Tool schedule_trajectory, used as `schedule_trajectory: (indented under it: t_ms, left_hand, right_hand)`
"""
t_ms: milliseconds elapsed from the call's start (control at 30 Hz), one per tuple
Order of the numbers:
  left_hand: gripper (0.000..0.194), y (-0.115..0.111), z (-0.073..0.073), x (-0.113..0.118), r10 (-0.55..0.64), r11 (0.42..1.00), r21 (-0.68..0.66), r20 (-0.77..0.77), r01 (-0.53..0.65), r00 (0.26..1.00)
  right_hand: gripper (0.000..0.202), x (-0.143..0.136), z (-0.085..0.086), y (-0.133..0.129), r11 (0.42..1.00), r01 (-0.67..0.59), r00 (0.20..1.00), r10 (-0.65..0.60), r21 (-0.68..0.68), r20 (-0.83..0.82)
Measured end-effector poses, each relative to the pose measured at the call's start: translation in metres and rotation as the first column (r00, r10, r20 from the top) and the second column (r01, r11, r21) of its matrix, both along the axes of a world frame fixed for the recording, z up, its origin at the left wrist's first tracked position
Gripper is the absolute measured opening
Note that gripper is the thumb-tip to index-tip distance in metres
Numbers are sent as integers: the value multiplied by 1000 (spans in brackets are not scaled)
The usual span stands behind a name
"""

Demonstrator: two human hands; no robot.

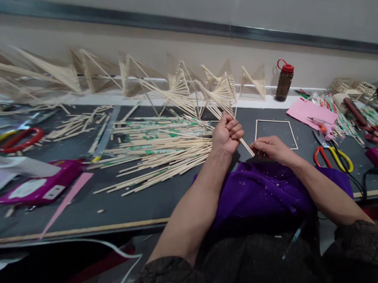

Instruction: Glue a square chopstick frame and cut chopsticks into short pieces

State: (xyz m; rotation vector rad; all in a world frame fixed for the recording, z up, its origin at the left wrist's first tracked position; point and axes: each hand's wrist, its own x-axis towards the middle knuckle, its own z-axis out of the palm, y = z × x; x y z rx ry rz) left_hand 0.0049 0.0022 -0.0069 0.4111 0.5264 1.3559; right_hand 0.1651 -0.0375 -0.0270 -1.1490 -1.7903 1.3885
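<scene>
My left hand (227, 134) is closed in a fist around thin wooden sticks (247, 147), whose ends stick out toward the right. Close to those ends is my right hand (272, 148), with its fingers curled together; whatever may be in the pinch is hidden. Left of my left hand, a big spread of loose wooden sticks (163, 157) lies on the dark table, some in green-printed wrappers. Just beyond my right hand lies a square stick frame (277, 121). A purple cloth (262, 190) covers the table edge and my lap below both hands.
Twisted stick structures (181, 91) stand along the wall, beside a brown bottle (284, 83) with a red lid. Scissors (332, 154), a pink glue gun (325, 128) and pink paper (303, 113) lie at right. Purple tape dispenser (46, 183) and red-handled scissors (23, 139) are at left.
</scene>
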Motion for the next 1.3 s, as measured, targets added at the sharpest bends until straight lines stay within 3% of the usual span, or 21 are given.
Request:
schedule_trajectory:
  t_ms: [133, 333, 567, 767, 900, 1100, 1300]
  left_hand:
    - [46, -3, 0, 6, 18, 1000, 25, -43, -17, 999]
    - [44, -10, -1, 17, 20, 998, 64, -130, -12, 991]
    - [39, -11, 0, 16, 5, 994, 108, -102, 6, 995]
    - [16, -6, 0, 11, 175, 975, 151, -78, -162, 981]
    - [15, -6, 0, 4, 251, 955, 198, -137, -221, 958]
    - [18, -7, 0, 2, 178, 970, 195, -170, -144, 969]
    - [17, -7, 1, 3, 176, 969, 205, -169, -140, 970]
  right_hand:
    - [24, -4, -4, -1, 997, -13, 1000, 12, -77, -18]
    - [17, -13, -9, -4, 995, -53, 995, 60, -83, 83]
    - [17, -12, -13, -2, 994, -54, 998, 56, -92, 19]
    - [24, -9, -21, 1, 997, -49, 998, 46, -54, -45]
    - [27, -9, -23, 2, 994, -94, 995, 91, -52, -51]
    - [31, -8, -24, 3, 994, -107, 994, 106, -37, -26]
    - [32, -9, -28, 4, 991, -133, 991, 132, -31, -33]
